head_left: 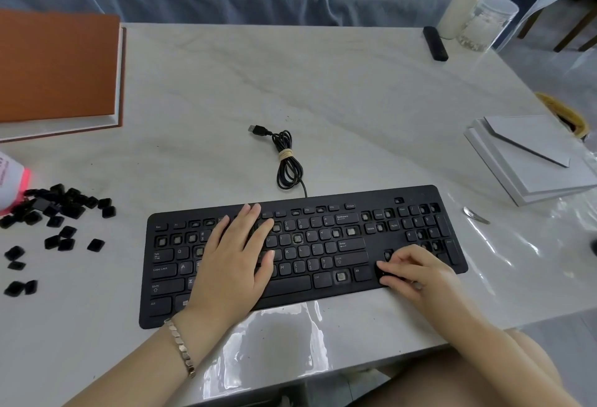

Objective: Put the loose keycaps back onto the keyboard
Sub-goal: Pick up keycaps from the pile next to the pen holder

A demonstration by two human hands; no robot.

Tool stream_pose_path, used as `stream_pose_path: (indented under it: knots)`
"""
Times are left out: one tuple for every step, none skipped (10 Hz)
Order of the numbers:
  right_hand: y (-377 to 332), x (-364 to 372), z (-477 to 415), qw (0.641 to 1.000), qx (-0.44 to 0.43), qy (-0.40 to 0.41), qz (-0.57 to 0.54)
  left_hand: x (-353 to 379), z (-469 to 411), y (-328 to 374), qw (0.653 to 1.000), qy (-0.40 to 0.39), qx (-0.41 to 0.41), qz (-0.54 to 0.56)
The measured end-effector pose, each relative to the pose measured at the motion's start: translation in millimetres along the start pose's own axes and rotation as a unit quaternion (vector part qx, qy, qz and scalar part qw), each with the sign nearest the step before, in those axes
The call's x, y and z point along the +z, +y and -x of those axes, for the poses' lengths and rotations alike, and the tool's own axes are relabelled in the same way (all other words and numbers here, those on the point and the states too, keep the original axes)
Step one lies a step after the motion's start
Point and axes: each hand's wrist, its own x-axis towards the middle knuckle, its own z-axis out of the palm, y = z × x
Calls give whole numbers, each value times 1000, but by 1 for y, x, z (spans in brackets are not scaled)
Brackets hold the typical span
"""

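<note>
Under both hands, keyboard (290,295) on bench (355,100). Right hand (416,274): fingers curled, pinching a keycap (386,273) against the keyboard's lower right area. Left hand (235,261): fingers straight, flat on the letter keys. Left of those fingers, loose keycaps (55,209); beyond them, bundled cable (287,161).

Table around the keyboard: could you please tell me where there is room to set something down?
Widest bare patch: behind the keyboard, between the orange book and the white boards, beside the coiled cable. Also the near-left corner, this side of the loose keycaps. Crowded: left of the keyboard.
</note>
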Motion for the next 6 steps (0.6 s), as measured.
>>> stream_pose_path:
  knots:
    - [0, -1, -1, 1000, 4, -17, -4, 0, 0, 0, 1000, -1, 0, 0]
    - [-1, -7, -4, 999, 18, -29, -23, 0, 0, 0, 1000, 1, 0, -1]
    - [-4, -13, -8, 995, -4, -93, 25, 0, 0, 1, 1000, 6, 0, 0]
    - [-4, -9, -8, 998, 11, -54, 11, 0, 0, 1, 1000, 5, -3, 2]
    - [-3, 2, 0, 997, -6, 37, 60, 1, 0, 0, 1000, 4, -3, 1]
    - [-5, 6, 6, 991, -70, 38, 107, 1, 0, 0, 1000, 6, -3, 4]
